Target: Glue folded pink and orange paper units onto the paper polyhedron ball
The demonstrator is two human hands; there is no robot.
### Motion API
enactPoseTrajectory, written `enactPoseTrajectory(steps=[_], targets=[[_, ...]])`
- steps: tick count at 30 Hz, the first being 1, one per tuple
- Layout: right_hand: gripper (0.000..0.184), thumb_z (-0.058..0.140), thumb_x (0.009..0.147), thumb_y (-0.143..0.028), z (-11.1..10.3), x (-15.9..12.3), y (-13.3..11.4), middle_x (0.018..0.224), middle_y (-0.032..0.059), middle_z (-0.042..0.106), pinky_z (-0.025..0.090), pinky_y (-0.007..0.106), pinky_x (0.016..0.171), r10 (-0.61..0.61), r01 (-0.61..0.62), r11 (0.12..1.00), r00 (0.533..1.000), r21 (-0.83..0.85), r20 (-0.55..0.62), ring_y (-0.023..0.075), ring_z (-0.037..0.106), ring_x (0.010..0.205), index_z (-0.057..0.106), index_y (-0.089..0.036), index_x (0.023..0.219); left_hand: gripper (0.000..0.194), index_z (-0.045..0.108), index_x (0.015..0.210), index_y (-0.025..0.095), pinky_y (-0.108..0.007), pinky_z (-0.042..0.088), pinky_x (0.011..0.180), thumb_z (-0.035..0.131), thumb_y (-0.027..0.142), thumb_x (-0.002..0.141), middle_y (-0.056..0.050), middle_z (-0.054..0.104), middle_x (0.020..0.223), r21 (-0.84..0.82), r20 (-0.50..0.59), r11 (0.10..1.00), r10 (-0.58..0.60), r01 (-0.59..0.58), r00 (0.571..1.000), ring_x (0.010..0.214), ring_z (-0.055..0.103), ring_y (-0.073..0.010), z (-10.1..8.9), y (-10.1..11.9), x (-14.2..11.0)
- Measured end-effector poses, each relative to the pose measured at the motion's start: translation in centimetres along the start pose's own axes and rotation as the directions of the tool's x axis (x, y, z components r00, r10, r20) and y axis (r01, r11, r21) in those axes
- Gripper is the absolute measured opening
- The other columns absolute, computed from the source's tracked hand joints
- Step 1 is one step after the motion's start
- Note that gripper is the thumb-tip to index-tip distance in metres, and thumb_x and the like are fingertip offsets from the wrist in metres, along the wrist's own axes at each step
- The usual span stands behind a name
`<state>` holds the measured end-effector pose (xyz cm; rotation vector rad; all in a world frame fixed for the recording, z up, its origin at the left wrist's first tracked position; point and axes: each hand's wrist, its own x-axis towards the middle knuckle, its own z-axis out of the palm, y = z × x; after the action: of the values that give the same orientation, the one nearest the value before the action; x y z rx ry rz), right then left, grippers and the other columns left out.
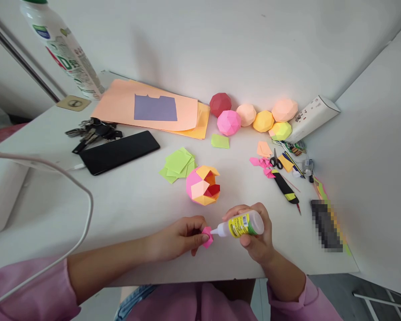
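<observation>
Near the table's front edge, my left hand (190, 235) pinches a small pink folded paper piece (207, 237) between thumb and finger. My right hand (256, 238) is wrapped round a glue bottle (239, 224) with a yellow label, tipped sideways. Its narrow nozzle touches or nearly touches the pink paper. Just beyond my hands sits a partly built paper ball (198, 189) in pink, peach and orange, with a gap on its right side. Behind it lies a pile of green paper pieces (178, 164). Whether glue has come out is too small to see.
Several finished paper balls (229, 122) line the wall. Scissors (276, 160), a black cutter (285, 187) and paper scraps lie right. Peach paper sheets (116, 104), keys (95, 131), a black phone (120, 152) and a tall bottle (65, 53) are left. A white cable (91, 200) loops over my left side.
</observation>
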<state>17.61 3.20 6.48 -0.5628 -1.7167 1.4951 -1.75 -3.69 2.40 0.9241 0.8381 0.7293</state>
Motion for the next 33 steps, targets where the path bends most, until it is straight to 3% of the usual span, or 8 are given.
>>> enactPoseTrajectory(steps=[16,25,31,33], targets=[[0.034,0.069,0.08,-0.05,0.0,0.22,0.16,0.09,0.0051,0.07,0.049,0.031,0.064,0.007,-0.008,0.997,1.0,0.08,0.022,0.0184,0.064,0.078,0.049,-0.026,0.095,0.046,0.053,0.077,0.015,-0.025,0.041,0.06,0.061,0.06,0.079,0.003,0.05,0.075,0.016,-0.004,1.0,-0.01,0.01,1.0,0.06,0.049,-0.0087,-0.01,0.22,-0.03],[0.035,0.068,0.08,-0.051,-0.7,-0.04,0.46,0.087,0.004,0.069,0.037,0.021,0.045,0.079,-0.075,0.987,0.997,0.14,-0.02,0.0105,0.051,0.054,0.049,-0.025,0.093,0.041,0.057,0.078,0.016,-0.024,0.042,0.061,0.061,0.056,0.081,0.002,0.051,0.078,0.004,0.004,1.0,0.017,-0.017,1.0,0.062,0.05,-0.0089,-0.04,0.32,-0.05],[0.034,0.066,0.081,-0.052,-0.66,0.12,0.56,0.092,0.0038,0.068,0.041,0.023,0.043,0.064,-0.048,0.979,0.995,0.2,-0.078,0.0109,0.053,0.053,0.048,-0.025,0.093,0.039,0.059,0.081,0.017,-0.023,0.046,0.06,0.059,0.056,0.083,0.002,0.048,0.082,0.026,0.017,0.997,0.068,-0.069,0.998,0.062,0.049,-0.0082,-0.08,0.27,0.04],[0.033,0.065,0.082,-0.052,-0.63,0.37,0.55,0.092,0.0034,0.068,0.042,0.024,0.044,0.056,-0.03,0.973,0.992,0.229,-0.109,0.0112,0.055,0.053,0.05,-0.025,0.094,0.035,0.059,0.083,0.017,-0.023,0.046,0.058,0.053,0.051,0.088,0.001,0.047,0.082,0.121,0.01,0.984,0.133,-0.133,0.991,0.061,0.049,-0.0084,-0.07,0.3,-0.1]])
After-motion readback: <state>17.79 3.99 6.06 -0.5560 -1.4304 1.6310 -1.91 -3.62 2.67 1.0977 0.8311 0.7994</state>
